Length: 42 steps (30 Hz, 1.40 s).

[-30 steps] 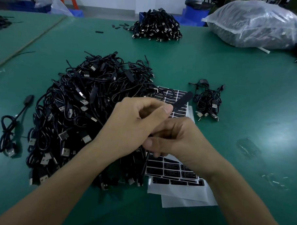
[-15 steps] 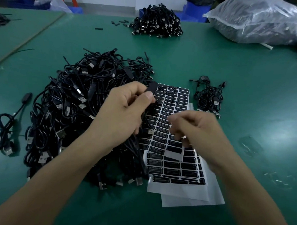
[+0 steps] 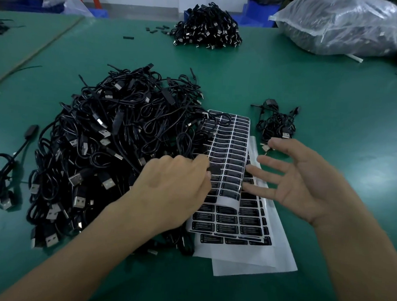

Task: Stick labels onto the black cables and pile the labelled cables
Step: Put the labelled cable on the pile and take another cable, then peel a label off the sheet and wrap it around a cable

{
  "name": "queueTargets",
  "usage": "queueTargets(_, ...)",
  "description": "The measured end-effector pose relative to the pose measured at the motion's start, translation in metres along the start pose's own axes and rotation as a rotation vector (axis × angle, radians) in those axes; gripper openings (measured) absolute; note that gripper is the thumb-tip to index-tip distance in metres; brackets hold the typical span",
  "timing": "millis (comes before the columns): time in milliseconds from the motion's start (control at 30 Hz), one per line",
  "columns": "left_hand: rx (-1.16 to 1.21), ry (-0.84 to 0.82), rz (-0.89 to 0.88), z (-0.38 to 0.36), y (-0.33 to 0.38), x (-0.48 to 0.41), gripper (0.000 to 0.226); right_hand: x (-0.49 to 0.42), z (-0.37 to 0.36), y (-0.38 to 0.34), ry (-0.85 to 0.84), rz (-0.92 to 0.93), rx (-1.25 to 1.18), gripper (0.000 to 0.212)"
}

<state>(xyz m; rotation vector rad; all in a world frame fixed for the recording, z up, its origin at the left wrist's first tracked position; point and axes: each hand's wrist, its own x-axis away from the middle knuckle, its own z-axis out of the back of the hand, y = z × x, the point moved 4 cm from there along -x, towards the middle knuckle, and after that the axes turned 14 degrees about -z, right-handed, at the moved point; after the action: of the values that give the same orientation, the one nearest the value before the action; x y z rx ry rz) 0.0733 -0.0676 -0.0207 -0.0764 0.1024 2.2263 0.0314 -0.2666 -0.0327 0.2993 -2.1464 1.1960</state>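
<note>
Two hands toward the near edge of the bench (image 3: 331, 99): left hand (image 3: 173, 183) curled on the label sheet (image 3: 231, 147) where it meets the cable heap (image 3: 107, 141), pinch unclear, right hand (image 3: 305, 184) spread & empty; best peel 1 label by its corner, w/o creasing.

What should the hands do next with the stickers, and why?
Probably the right hand should dip to the label sheet and peel off one label. It is open and empty at the sheet's right edge, while the left hand curls at the edge of the big cable pile, maybe fetching a cable.
</note>
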Motion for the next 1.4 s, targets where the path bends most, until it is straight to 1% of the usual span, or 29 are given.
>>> queueTargets(33,0.039,0.000,0.001,0.001,-0.001,0.000,0.030,0.000,-0.001,0.000,-0.013,-0.001,-0.029,0.057)
queueTargets(100,0.166,-0.002,0.012,0.003,-0.004,0.000,0.031,0.000,-0.005,0.001,-0.077,0.003,0.000,0.043)
queueTargets(133,0.235,-0.012,0.025,0.004,-0.006,0.001,0.032,0.001,-0.009,0.003,-0.115,0.005,0.078,0.034)
queueTargets(167,0.299,-0.021,0.041,0.005,-0.007,0.001,0.033,0.002,-0.013,0.005,-0.143,0.011,0.183,0.032)
queueTargets(233,0.400,-0.026,0.073,0.005,-0.010,0.001,0.031,0.002,-0.018,0.013,-0.128,0.019,0.407,0.044)
queueTargets(267,0.428,-0.016,0.082,0.005,-0.011,0.001,0.026,0.002,-0.020,0.017,-0.115,0.018,0.519,0.049)
queueTargets(333,0.435,0.022,0.083,0.007,-0.012,0.001,0.018,0.002,-0.028,0.027,-0.120,0.024,0.713,0.050)
queueTargets(400,0.445,0.037,0.066,0.007,-0.011,0.000,0.020,0.001,-0.032,0.032,-0.107,0.029,0.785,0.047)
queueTargets(600,0.602,0.029,0.068,0.007,-0.010,0.001,0.034,0.001,-0.035,0.030,-0.124,0.035,0.682,0.033)
queueTargets(767,0.675,0.063,0.066,0.007,-0.010,0.001,0.041,0.000,-0.033,0.032,-0.104,0.004,0.692,0.035)
queueTargets(833,0.680,0.073,0.064,0.007,-0.009,0.001,0.042,0.001,-0.033,0.034,-0.109,-0.014,0.690,0.031)
queueTargets(933,0.673,0.081,0.067,0.006,-0.009,0.001,0.041,0.000,-0.033,0.035,-0.120,-0.039,0.674,0.024)
queueTargets(1300,0.667,0.158,0.120,0.004,-0.010,-0.001,0.029,-0.003,-0.030,0.037,-0.101,-0.048,0.675,0.035)
queueTargets(1400,0.646,0.189,0.121,0.003,-0.010,0.000,0.025,-0.004,-0.031,0.037,-0.100,-0.043,0.677,0.033)
